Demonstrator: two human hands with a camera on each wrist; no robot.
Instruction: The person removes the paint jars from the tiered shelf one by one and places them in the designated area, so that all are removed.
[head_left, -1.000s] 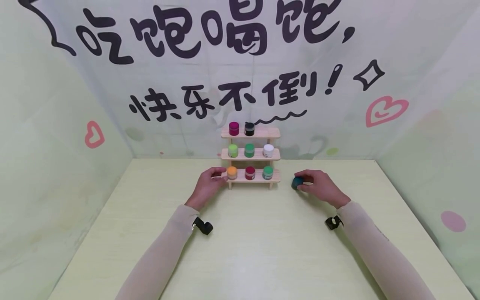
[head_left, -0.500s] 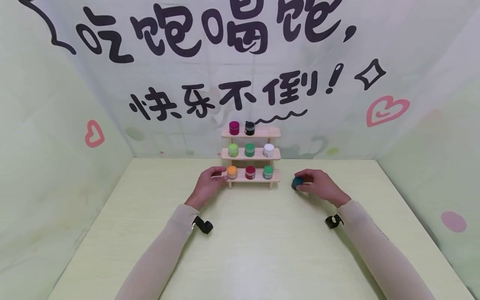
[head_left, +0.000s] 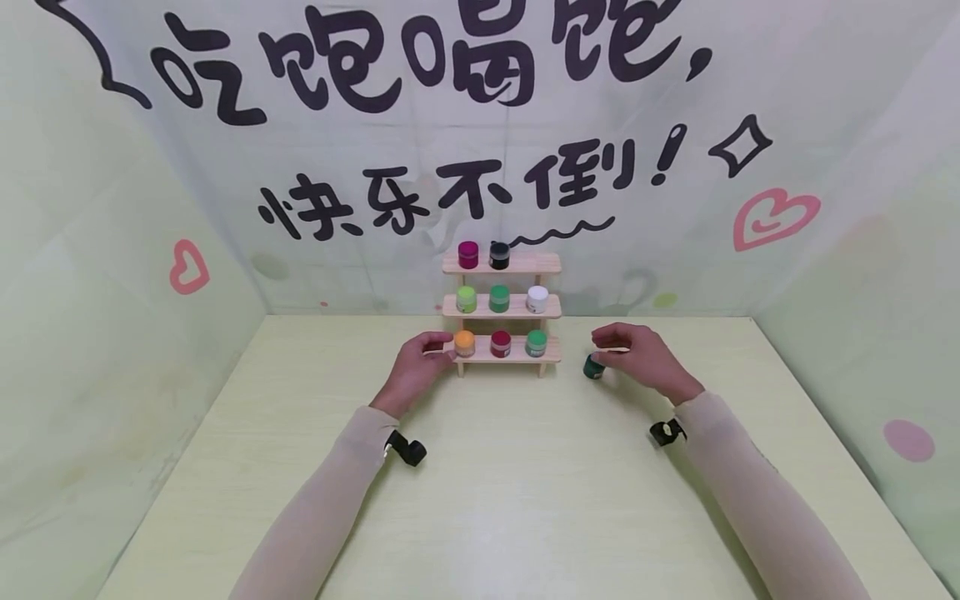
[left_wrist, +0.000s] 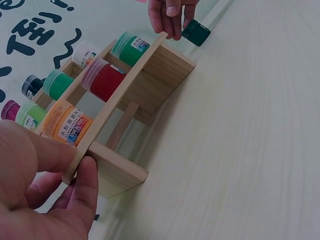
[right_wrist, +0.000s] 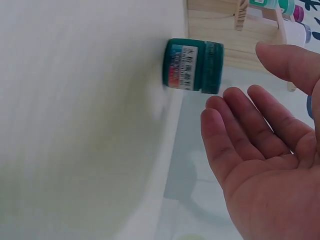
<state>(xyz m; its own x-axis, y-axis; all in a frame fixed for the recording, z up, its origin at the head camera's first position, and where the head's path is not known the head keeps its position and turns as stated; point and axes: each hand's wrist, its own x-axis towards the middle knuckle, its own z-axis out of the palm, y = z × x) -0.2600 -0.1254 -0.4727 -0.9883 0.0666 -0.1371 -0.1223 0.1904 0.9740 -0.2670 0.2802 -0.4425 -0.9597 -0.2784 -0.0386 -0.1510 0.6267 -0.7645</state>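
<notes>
A three-tier wooden rack (head_left: pixel 517 354) stands at the back of the table. My left hand (head_left: pixel 415 372) pinches the left end of its lowest shelf, beside an orange paint jar (left_wrist: pixel 67 122). A dark teal paint jar (right_wrist: pixel 192 66) stands upright on the table, right of the rack. Just above and beside it is my right hand (head_left: pixel 637 358), its fingers extended and apart from the jar in the right wrist view. On the lowest shelf, a dark red jar (head_left: pixel 500 343) and a green jar (head_left: pixel 536 342) follow the orange one.
The middle shelf bears a lime jar (head_left: pixel 466 299), a green jar (head_left: pixel 498 298) and a white jar (head_left: pixel 537 299). On top stand a magenta jar (head_left: pixel 468 255) and a black jar (head_left: pixel 498 256), toward the left. A printed cloth (head_left: pixel 345 275) hangs behind the table (head_left: pixel 480 483).
The right hand has let go of the teal jar and risen slightly off it; the jar stays on the table. The left hand keeps its hold on the rack.
</notes>
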